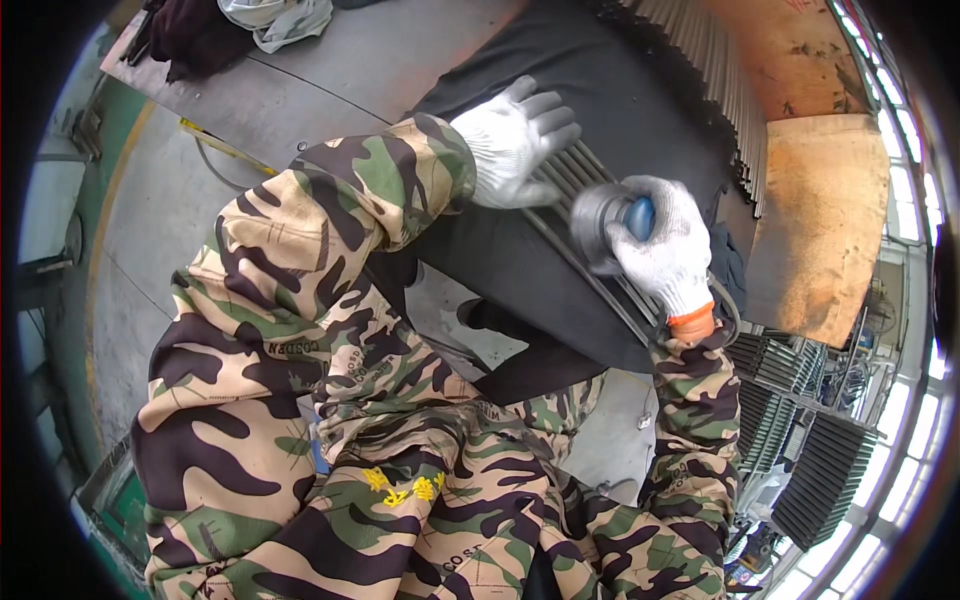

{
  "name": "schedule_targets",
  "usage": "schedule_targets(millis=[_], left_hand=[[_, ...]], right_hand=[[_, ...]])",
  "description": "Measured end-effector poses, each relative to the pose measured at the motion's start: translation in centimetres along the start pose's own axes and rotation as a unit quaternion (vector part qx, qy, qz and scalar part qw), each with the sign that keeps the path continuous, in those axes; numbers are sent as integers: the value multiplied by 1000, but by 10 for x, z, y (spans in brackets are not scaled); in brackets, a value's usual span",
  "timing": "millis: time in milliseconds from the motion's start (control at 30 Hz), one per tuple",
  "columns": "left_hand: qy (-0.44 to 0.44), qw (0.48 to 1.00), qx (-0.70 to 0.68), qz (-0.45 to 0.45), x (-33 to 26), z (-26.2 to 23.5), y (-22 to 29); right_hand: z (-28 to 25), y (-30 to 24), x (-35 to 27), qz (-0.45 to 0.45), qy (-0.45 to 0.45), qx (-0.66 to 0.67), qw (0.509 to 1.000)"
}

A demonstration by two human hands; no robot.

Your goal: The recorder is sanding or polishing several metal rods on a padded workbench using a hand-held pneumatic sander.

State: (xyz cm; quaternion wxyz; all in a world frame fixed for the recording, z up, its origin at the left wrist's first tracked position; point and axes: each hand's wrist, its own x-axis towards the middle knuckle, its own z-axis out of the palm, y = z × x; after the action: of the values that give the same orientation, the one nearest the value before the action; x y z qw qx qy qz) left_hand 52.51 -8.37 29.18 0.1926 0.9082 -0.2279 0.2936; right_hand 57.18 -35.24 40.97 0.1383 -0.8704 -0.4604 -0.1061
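My left hand, in a white knitted glove, has its fingers spread over the upper end of a row of slim metal bars. The bars lie side by side on a black cloth that covers the table. Closed around a round power sander with a blue top is my right hand, gloved in white with an orange cuff. The sander's grey head rests over the bars, just right of my left hand, and looks blurred. Its underside is hidden from view.
Many long metal tubes lie stacked at the far right of the cloth, beside wooden boards. A hose curves by my right wrist. Dark cloth and grey cloth lie at the far left. Racked bars stand to the right.
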Motion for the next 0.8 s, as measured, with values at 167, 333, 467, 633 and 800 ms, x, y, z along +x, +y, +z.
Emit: schedule_targets(millis=[167, 333, 467, 633, 800], left_hand=[[-41, 987, 53, -145, 17, 13, 14], [37, 989, 45, -133, 17, 17, 15], [35, 990, 58, -127, 10, 6, 29], [23, 990, 66, -119, 7, 6, 29], [45, 994, 48, -85, 13, 9, 26]], right_hand=[[1, -11, 5, -16, 7, 13, 1000], [5, 5, 10, 10, 6, -8, 1000], [7, 9, 8, 29, 6, -16, 999], [7, 9, 11, 22, 7, -20, 1000], [8, 10, 3, 13, 4, -12, 1000]])
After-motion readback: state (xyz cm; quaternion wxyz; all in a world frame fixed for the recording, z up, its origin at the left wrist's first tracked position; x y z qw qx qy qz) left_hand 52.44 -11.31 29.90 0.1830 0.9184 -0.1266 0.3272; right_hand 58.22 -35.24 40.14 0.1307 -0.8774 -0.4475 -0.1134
